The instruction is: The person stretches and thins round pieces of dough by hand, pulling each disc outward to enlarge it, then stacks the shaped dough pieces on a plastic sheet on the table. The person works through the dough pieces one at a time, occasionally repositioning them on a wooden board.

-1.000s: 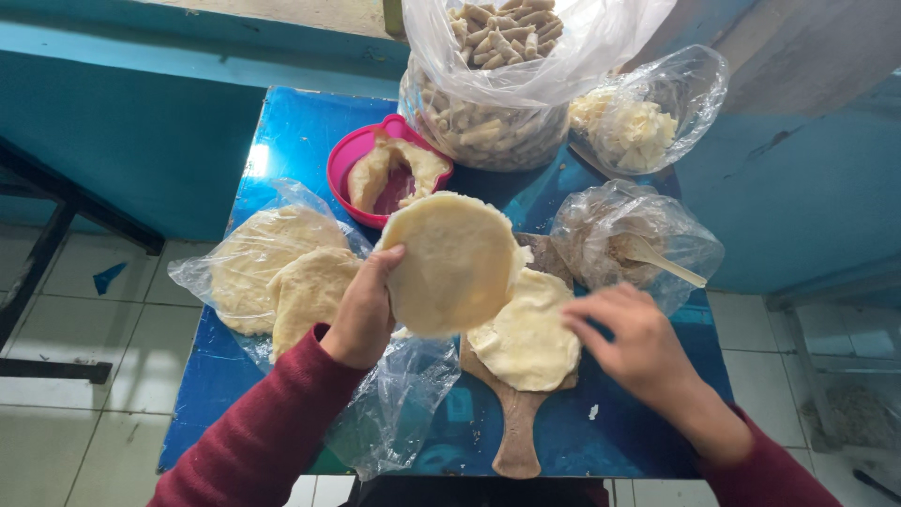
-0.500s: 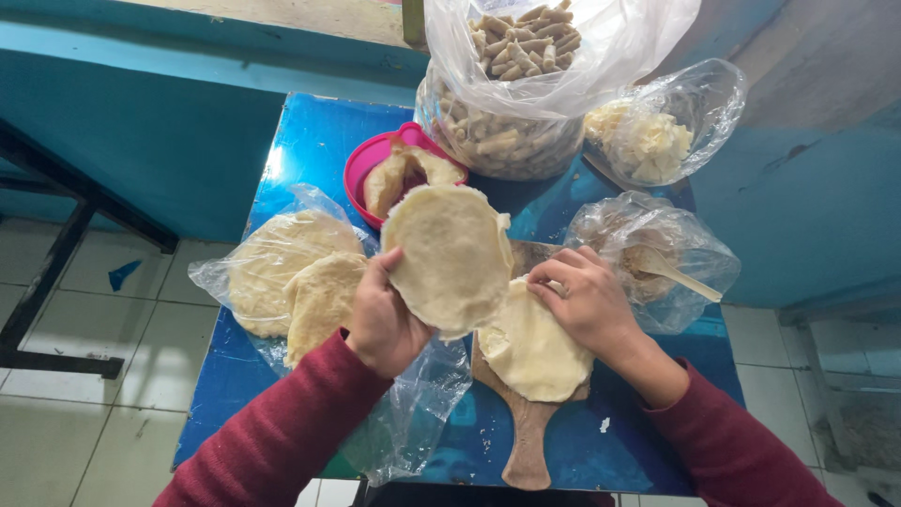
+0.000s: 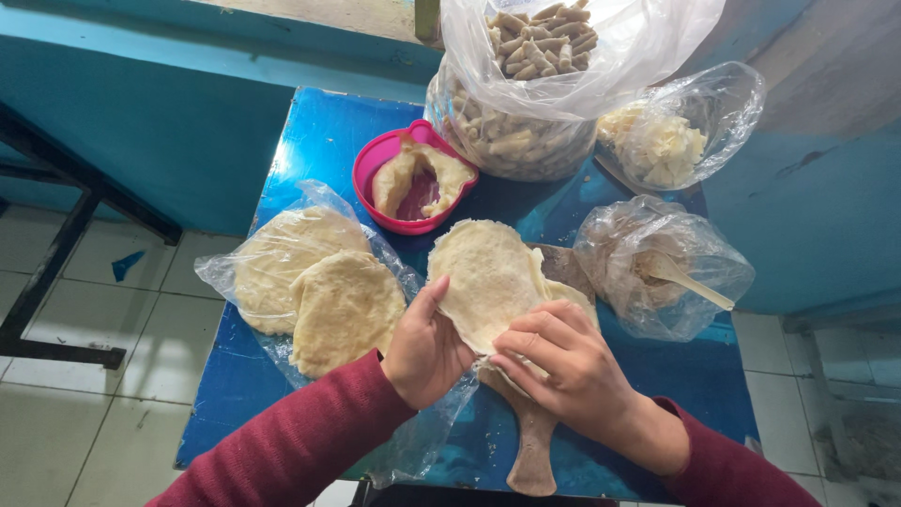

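Your left hand (image 3: 424, 349) and right hand (image 3: 561, 361) both pinch the lower edge of a thin round pale dough sheet (image 3: 486, 274), fingers pressed onto it, sheet lifted just above the brown wooden paddle board (image 3: 533, 441) on the shiny blue table (image 3: 314, 141). Flat dough rounds on clear plastic (image 3: 314, 291) lie left; pink plastic bowl (image 3: 413, 178) sits behind.

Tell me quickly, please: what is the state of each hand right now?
Left hand: closed on the edge of the round dough sheet.
Right hand: fingers curled, pinching the same dough sheet at its lower edge.
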Motion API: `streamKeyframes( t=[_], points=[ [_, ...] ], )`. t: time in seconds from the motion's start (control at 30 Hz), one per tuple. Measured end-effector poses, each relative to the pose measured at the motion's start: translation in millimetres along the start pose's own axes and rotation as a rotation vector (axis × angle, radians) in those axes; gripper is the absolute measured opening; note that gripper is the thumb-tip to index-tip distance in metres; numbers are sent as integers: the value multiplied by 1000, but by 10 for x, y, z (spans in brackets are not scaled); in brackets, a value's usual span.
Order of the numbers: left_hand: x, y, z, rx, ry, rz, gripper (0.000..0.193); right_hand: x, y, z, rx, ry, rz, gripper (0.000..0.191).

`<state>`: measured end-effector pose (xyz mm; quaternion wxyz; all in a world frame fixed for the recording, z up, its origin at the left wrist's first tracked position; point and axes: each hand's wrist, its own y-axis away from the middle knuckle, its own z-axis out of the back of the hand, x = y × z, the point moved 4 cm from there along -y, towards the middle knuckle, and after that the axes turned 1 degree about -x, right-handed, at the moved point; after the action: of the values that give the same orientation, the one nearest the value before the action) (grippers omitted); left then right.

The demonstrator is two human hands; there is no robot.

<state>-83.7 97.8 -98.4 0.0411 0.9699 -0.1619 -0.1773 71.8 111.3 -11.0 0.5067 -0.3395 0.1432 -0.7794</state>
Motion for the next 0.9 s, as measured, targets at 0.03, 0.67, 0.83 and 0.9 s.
streamKeyframes(
  t=[0.03,0.67,0.83,0.9],
  points=[
    [8,8,6,8,-12,0,62,5,-8,-13,3,-14,-25,23],
    [320,40,207,203,-206,-57,68,-8,152,-187,-24,18,-184,20],
    [334,54,163,249,-180,-49,75,-69,160,-142,-17,-72,-233,19],
    [326,42,139,269,-206,-48,80,-85,147,-134,-29,-102,-240,20]
  ],
)
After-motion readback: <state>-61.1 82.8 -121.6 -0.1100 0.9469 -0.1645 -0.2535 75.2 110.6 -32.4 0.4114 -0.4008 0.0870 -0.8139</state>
